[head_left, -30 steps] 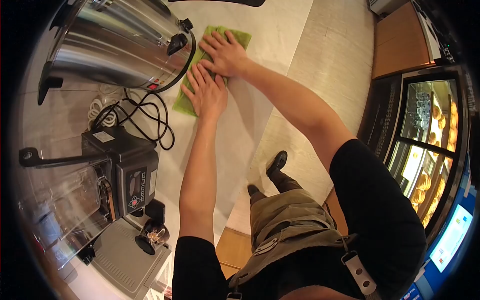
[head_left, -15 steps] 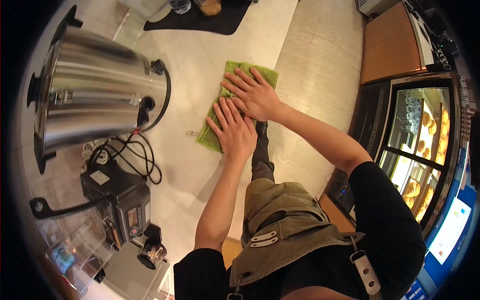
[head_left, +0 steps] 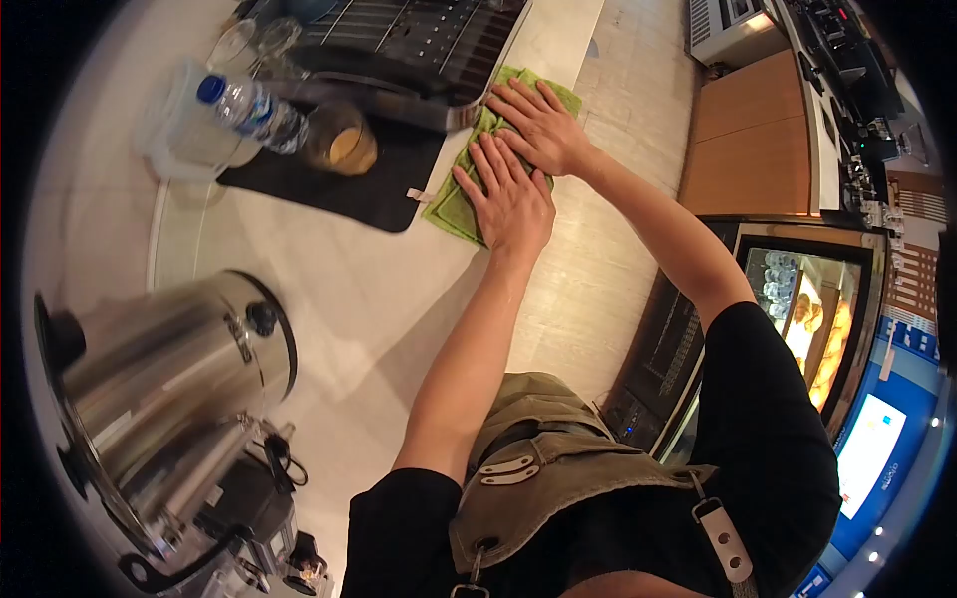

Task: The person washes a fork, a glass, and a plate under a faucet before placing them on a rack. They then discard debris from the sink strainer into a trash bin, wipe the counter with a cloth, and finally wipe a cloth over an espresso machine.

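Observation:
A green cloth [head_left: 457, 212] lies spread on the pale countertop [head_left: 329, 249], along its right edge. My left hand [head_left: 514, 199] rests flat on the lower part of the cloth, its fingers stretched out. Above and to the right, my right hand [head_left: 543, 128] also presses flat on it, fingers spread. The two hands touch or overlap slightly near the thumbs. A small pale tag sticks out at the cloth's left side. Close by on the left is a black mat [head_left: 344, 199], carrying a glass with tan liquid [head_left: 351, 149] and a blue-capped water bottle [head_left: 261, 118].
A slatted metal rack or tray [head_left: 399, 45] stands beyond the mat, close to the cloth's upper end. At the left is a large steel urn [head_left: 169, 369], with a dark machine [head_left: 249, 513] below it. A lit pastry case [head_left: 812, 319] stands across the floor [head_left: 638, 110].
Both hands and the cloth have slid forward along the counter edge to beside the mat. The view has shifted forward too, bringing in the rack and bottle.

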{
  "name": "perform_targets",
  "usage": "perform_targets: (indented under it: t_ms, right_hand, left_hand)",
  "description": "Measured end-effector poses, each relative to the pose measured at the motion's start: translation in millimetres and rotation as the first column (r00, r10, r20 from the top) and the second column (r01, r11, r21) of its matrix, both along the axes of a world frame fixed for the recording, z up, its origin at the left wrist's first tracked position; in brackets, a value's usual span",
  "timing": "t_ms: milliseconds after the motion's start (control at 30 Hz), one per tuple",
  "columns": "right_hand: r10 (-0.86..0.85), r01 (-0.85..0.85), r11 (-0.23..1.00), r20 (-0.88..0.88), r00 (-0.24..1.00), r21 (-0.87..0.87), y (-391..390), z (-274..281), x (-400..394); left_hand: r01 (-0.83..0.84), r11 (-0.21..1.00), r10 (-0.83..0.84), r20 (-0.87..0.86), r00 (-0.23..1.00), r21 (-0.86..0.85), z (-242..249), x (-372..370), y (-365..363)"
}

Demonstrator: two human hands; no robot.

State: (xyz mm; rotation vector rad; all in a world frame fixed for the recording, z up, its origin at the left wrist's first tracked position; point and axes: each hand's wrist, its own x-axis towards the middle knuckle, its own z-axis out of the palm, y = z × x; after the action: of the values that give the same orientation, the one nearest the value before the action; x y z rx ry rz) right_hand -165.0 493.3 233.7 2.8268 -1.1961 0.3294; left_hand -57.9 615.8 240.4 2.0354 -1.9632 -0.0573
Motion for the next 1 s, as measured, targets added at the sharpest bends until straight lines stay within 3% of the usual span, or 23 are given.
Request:
perform_targets:
  t_ms: [433,1000]
  right_hand:
    - [-0.091,0.091,0.996,0.011,0.996,0.003,-190,-4,-76]
    - [-0.043,0.045,0.999,0.068,0.997,-0.027,-440,-18,-155]
  left_hand:
    - [-0.001,1.000,-0.002,-0.100,0.995,-0.025,-2,-86,-192]
    - [-0.073,0.996,0.071,0.030,0.997,0.052,-13,-176,-441]
